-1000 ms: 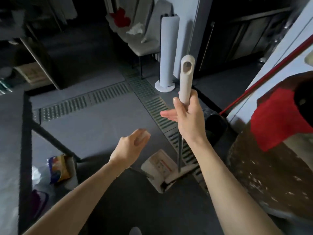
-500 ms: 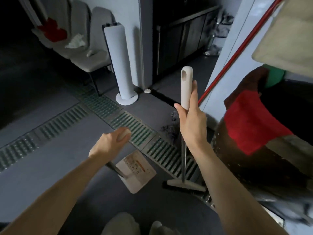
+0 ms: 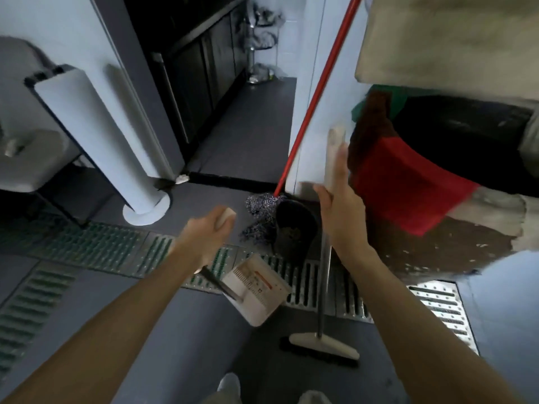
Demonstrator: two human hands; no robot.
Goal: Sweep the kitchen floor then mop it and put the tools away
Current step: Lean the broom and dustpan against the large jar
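Grey kitchen floor [image 3: 87, 301] with drain grates runs under you. Your left hand [image 3: 204, 234] grips the dustpan [image 3: 256, 290] handle; your right hand [image 3: 339, 211] holds the broom [image 3: 323, 287] upright, head on the floor. Sweeping looks finished, so next swap to the red-handled mop [image 3: 315, 94] against the wall

Both arms outstretched, left grip [image 3: 208, 230] curled closed, right grip [image 3: 339, 211] loosely closed, fingers upward.

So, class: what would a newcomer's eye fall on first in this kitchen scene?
Probably the red cloth draped at right, and the red-handled mop leaning against the wall. Then the two hands at centre: the right hand holds a white broom upright, the left hand grips a dustpan.
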